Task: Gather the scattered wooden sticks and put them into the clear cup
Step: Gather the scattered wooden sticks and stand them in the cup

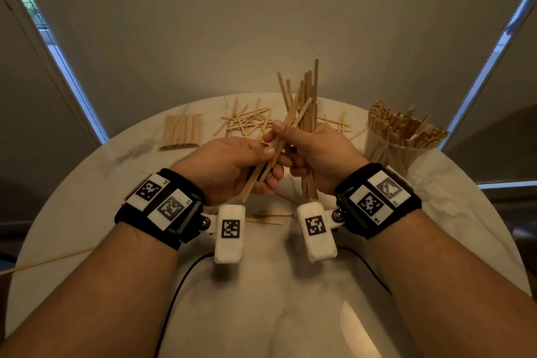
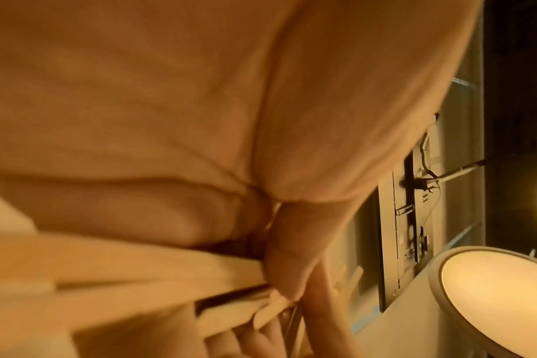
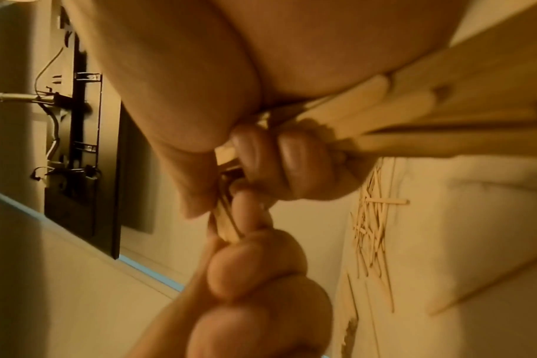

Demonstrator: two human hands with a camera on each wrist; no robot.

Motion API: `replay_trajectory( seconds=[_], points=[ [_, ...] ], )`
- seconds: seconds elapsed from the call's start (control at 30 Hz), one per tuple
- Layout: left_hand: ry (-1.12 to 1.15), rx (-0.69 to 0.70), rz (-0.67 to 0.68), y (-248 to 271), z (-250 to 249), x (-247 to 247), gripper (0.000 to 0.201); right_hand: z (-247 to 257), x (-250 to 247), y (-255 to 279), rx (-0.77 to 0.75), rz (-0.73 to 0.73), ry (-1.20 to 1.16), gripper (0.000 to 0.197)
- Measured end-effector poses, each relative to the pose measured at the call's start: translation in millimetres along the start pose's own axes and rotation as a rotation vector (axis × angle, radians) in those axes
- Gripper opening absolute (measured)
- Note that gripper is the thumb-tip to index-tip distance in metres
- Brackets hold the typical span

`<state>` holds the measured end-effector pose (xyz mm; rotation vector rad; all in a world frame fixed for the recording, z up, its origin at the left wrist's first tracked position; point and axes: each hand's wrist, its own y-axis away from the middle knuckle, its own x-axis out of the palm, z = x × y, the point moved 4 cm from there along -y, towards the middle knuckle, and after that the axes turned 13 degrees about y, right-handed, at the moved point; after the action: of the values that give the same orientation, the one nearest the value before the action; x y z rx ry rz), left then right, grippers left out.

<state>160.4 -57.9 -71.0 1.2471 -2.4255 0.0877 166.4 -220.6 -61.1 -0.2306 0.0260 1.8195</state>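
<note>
The clear cup (image 1: 389,151) stands crammed with sticks (image 1: 404,126). Right hand (image 1: 322,154) grips an upright bundle (image 1: 309,96); left hand (image 1: 232,166) pinches a few slanting sticks (image 1: 270,157).

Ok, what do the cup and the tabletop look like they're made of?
The cup looks like clear plastic or glass, I can't tell which: the sticks inside show through its wall. The tabletop looks like polished marble or an imitation: white, grey-veined, faintly glossy.
</note>
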Motion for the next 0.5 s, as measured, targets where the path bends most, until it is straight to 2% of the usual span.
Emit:
replay_trajectory(
  seconds=[0.1,0.17,0.33,0.43,0.5],
  points=[
    [-0.032,0.020,-0.055,-3,1,-1,0.036,4,3,0,-0.076,-0.084,-0.061,0.033],
    [-0.052,0.004,-0.102,-6,4,-3,0.041,7,6,1,-0.134,-0.135,-0.019,0.040],
    [0.064,-0.037,-0.226,-9,8,-11,0.049,14,0,3,-0.275,-0.304,-0.021,0.044],
    [0.195,-0.087,-0.289,-9,11,-11,0.045,18,-5,3,-0.346,-0.330,-0.153,0.035],
    [0.269,-0.154,-0.256,-9,13,-4,0.050,21,-4,3,-0.372,-0.314,-0.241,0.030]
  ],
)
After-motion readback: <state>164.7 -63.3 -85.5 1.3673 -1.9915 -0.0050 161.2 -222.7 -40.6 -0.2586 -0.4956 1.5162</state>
